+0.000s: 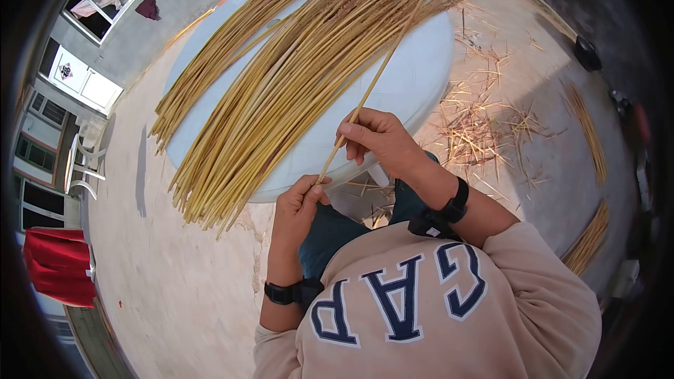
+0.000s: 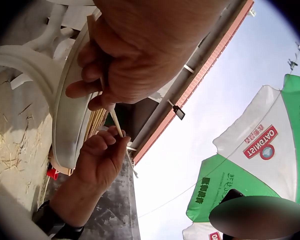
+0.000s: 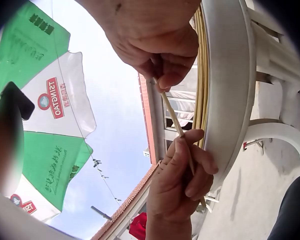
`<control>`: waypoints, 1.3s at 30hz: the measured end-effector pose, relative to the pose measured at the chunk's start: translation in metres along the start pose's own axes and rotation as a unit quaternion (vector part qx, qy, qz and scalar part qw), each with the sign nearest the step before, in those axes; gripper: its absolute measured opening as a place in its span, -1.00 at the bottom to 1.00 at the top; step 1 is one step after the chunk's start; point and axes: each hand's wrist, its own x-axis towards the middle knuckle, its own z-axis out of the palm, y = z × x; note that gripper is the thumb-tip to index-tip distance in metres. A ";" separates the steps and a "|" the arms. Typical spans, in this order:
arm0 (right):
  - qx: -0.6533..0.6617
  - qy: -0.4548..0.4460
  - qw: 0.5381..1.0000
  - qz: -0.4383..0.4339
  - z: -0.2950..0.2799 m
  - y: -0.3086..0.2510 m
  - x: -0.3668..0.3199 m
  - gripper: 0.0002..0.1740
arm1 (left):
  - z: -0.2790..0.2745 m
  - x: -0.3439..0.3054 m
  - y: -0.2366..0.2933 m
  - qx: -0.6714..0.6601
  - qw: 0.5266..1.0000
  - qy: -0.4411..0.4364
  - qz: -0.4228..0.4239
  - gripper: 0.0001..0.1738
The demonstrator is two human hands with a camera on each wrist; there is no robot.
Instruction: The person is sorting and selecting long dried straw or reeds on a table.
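Observation:
A single long straw-coloured stalk (image 1: 382, 67) with a feathery far end slants across the table's near right side. My left hand (image 1: 298, 207) pinches its thick lower end between thumb and fingers. Farther up, my right hand (image 1: 379, 142) pinches the same stalk between thumb and forefinger. In the left wrist view the stalk (image 2: 116, 122) runs from one hand to the other, and the right wrist view shows the stalk (image 3: 173, 114) spanning the same gap. Many like stalks (image 1: 260, 109) lie side by side on the round white table (image 1: 421, 88), in a large bundle and a smaller one.
Broken straw bits (image 1: 477, 130) litter the ground right of the table. Two small stalk bundles (image 1: 588, 137) lie farther right. A white chair (image 1: 84, 165) stands at the left, near a red cloth (image 1: 60, 267). A green and white umbrella (image 2: 260, 150) spreads overhead.

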 end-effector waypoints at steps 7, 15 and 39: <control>0.033 0.008 0.999 -0.015 0.004 0.004 -0.004 -0.76 | -0.005 -0.002 -0.007 0.025 0.993 0.028 0.111 -0.81; 0.148 0.030 0.989 0.000 -0.017 0.006 0.010 -0.77 | -0.021 -0.010 0.011 0.057 0.985 -0.034 0.157 -0.88; -0.052 -0.149 0.987 0.018 0.014 0.001 -0.004 -0.78 | -0.011 -0.003 0.012 -0.028 1.000 -0.006 0.006 -0.86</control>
